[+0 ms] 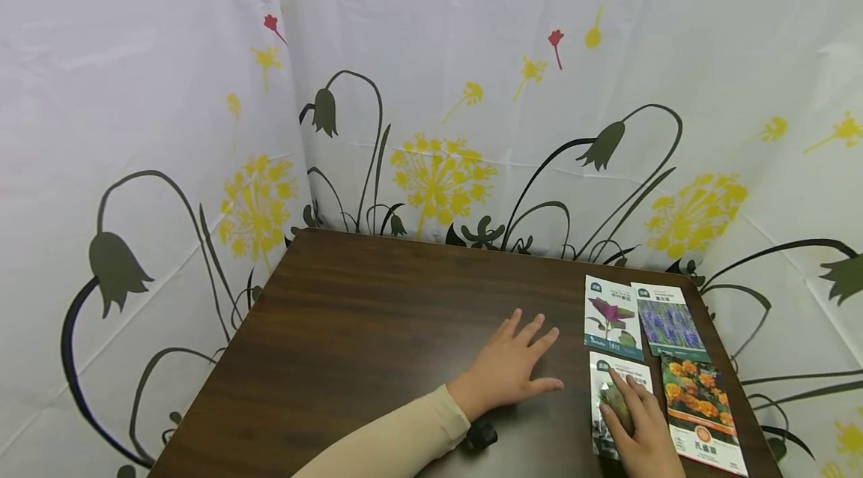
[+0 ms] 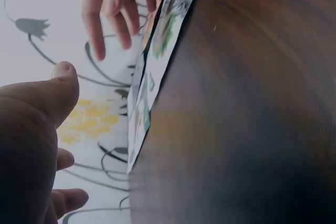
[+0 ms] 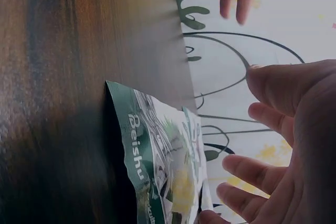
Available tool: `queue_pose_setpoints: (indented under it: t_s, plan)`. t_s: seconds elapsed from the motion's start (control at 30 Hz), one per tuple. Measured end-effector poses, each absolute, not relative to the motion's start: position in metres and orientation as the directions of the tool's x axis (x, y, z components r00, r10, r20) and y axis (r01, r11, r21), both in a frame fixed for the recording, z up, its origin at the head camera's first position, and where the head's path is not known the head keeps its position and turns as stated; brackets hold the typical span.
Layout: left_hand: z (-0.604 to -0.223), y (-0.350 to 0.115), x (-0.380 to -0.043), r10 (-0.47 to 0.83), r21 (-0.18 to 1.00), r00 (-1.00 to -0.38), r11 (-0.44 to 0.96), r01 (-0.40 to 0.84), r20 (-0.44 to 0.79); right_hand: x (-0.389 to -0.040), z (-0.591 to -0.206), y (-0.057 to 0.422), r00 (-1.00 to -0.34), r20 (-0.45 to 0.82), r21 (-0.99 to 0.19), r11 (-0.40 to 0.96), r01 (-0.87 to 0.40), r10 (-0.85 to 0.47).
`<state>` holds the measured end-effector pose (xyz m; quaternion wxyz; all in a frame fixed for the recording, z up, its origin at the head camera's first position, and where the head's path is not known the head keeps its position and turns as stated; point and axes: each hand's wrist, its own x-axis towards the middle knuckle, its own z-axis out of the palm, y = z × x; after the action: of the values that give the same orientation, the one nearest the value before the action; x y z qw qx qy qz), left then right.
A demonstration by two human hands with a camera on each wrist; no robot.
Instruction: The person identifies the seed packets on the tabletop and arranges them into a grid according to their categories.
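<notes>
In the head view my left hand (image 1: 507,369) is over the table with its fingers spread, holding nothing. My right hand (image 1: 643,433) reaches over a white and green seed packet (image 1: 602,418), its fingers fairly straight and overlapping the packet. From the right wrist, the same packet's green lower band (image 3: 126,129) reads "Beishu", with my right fingers (image 3: 257,174) extended beside and above it. Behind it lies a packet with a purple flower (image 1: 610,313). To the right are one with blue-violet flower spikes (image 1: 670,324) and one with orange flowers (image 1: 701,403).
The dark brown wooden table (image 1: 350,328) carries the packets along its right side. A white curtain (image 1: 431,28) printed with flowers hangs behind the table and at both sides. A small black object (image 1: 482,435) shows at my left wrist.
</notes>
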<state>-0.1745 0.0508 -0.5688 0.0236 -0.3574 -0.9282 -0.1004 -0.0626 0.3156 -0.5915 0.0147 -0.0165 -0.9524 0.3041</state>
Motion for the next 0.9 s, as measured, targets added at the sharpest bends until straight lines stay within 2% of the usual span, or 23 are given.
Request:
queue_pose_setpoints:
  t_s: [0.3, 0.6, 0.9]
  plan:
    - [-0.575, 0.077, -0.167, 0.727, 0.107, -0.681, 0.673, 0.732, 0.087, -0.058, -0.587, 0.321, -0.999, -0.004, -0.569, 0.821, 0.042, 0.048]
    - [-0.578, 0.109, -0.162, 0.786, 0.067, -0.617, 0.614, 0.786, 0.033, -0.050, -0.595, 0.334, -0.992, 0.117, -0.521, 0.853, -0.031, 0.036]
    - [-0.573, 0.134, -0.163, 0.829, 0.029, -0.559, 0.559, 0.829, -0.006, -0.047, -0.595, 0.342, -0.989, 0.138, -0.490, 0.871, -0.028, 0.046]
